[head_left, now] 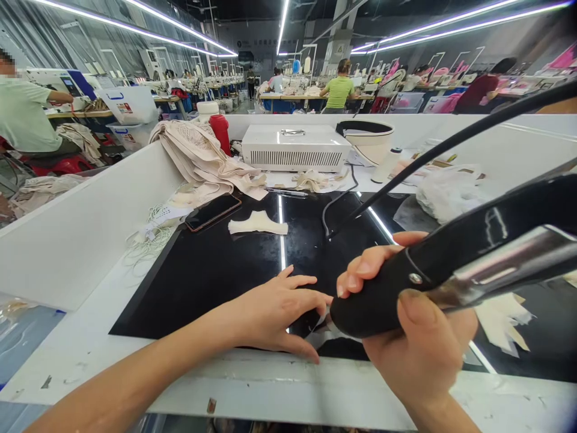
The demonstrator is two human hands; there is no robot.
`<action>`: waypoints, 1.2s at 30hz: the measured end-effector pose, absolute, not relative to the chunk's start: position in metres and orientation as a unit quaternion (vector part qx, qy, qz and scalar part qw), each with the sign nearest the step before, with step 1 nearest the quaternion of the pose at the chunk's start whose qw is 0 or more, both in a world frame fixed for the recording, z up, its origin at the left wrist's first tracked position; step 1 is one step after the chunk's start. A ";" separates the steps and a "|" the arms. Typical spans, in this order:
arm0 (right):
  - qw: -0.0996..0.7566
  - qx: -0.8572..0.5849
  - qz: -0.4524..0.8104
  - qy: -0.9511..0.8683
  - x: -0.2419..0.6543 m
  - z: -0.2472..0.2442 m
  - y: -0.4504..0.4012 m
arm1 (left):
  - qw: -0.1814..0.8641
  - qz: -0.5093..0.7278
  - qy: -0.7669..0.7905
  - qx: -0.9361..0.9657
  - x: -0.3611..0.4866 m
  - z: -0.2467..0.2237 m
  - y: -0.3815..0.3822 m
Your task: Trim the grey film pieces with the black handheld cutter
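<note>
My right hand [428, 337] grips a thick black handheld power tool [455, 240] with a shiny metal lever along its side and a black cord. Its rounded end points toward my left hand, and its working tip is hidden. My left hand [279, 310] rests with spread fingers on the glossy black mat [189, 288], its fingertips close to the tool's end. Between the hands, a pale scrap [331, 334] shows partly; I cannot tell its shape. Farther out on the mat lies a cream shaped fabric piece [258, 223].
A phone [213, 211] lies at the mat's left edge beside tangled pale cord [151, 237]. Behind are beige fabric pieces [198, 153], a vented white box [293, 147] and a round bin [369, 141]. Cream scraps [505, 319] and a plastic bag [446, 192] lie right.
</note>
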State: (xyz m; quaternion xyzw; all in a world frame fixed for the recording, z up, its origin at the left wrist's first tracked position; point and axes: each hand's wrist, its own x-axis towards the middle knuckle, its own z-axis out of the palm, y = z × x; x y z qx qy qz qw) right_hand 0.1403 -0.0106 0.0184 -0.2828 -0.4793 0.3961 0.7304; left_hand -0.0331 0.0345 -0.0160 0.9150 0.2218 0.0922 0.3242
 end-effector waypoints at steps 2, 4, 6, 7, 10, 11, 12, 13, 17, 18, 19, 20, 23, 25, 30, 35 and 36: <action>0.728 -0.271 0.404 -0.483 0.138 0.019 -0.013 | 0.315 0.087 0.217 0.920 -0.033 -0.016 0.035; 0.719 -0.257 0.412 -0.497 0.136 0.018 -0.015 | 0.308 0.085 0.217 0.923 -0.032 -0.017 0.036; 0.713 -0.253 0.415 -0.506 0.134 0.015 -0.016 | 0.303 0.089 0.217 0.924 -0.032 -0.018 0.036; 0.711 -0.254 0.416 -0.507 0.134 0.014 -0.017 | 0.301 0.092 0.217 0.924 -0.032 -0.018 0.036; 0.711 -0.256 0.417 -0.505 0.134 0.013 -0.016 | 0.299 0.093 0.218 0.924 -0.032 -0.020 0.035; 0.711 -0.255 0.419 -0.504 0.135 0.014 -0.015 | 0.300 0.093 0.219 0.924 -0.033 -0.020 0.035; 0.714 -0.255 0.418 -0.500 0.137 0.017 -0.013 | 0.301 0.095 0.219 0.923 -0.033 -0.020 0.035; 0.721 -0.256 0.413 -0.494 0.139 0.019 -0.012 | 0.300 0.097 0.217 0.924 -0.034 -0.020 0.035; 0.756 -0.268 0.381 -0.459 0.154 0.032 -0.005 | 0.278 0.102 0.209 0.932 -0.038 -0.015 0.037; 0.763 -0.275 0.370 -0.453 0.158 0.034 -0.004 | 0.271 0.102 0.205 0.935 -0.040 -0.014 0.038; 0.768 -0.283 0.359 -0.449 0.162 0.036 -0.003 | 0.263 0.103 0.204 0.937 -0.042 -0.012 0.040; 0.772 -0.290 0.347 -0.446 0.165 0.036 -0.002 | 0.254 0.104 0.204 0.940 -0.044 -0.011 0.042; 0.778 -0.305 0.325 -0.443 0.172 0.034 0.000 | 0.212 0.096 0.218 0.948 -0.053 -0.007 0.051; 0.778 -0.312 0.316 -0.444 0.172 0.032 0.001 | 0.169 0.089 0.237 0.953 -0.060 -0.007 0.057; 0.778 -0.307 0.311 -0.452 0.167 0.028 0.004 | 0.045 0.151 0.314 0.936 -0.064 -0.014 0.063; 0.771 -0.305 0.324 -0.455 0.163 0.026 0.008 | 0.151 0.209 0.318 0.912 -0.045 -0.018 0.043; 0.770 -0.306 0.324 -0.456 0.162 0.025 0.009 | 0.179 0.202 0.313 0.911 -0.041 -0.018 0.038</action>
